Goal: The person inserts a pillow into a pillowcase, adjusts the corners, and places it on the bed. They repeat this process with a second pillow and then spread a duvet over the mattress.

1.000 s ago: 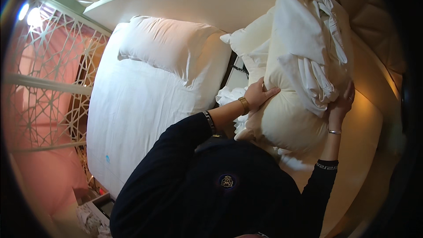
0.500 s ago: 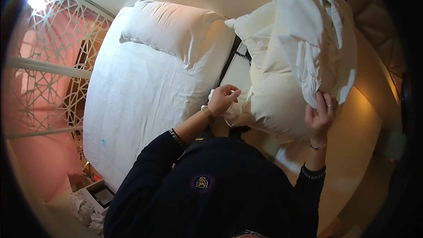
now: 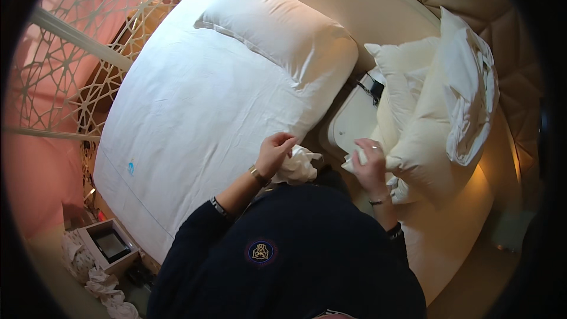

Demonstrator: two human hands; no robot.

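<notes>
Your left hand (image 3: 275,152) grips bunched white cloth (image 3: 298,166) right of the white-sheeted bed (image 3: 177,118); your right hand (image 3: 370,162) pinches the leaning cream pillow's (image 3: 422,142) corner. Tug hard and the stack may topple.

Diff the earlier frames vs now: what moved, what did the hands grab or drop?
Both hands came down off the pillow stack, which now rests on the cream ledge unsupported. The left hand moved from the stack to a crumpled white cloth and grips it. The right hand dropped from the stack's side to its lower corner, holding white fabric there. The bed and its pillow stayed as they were.
</notes>
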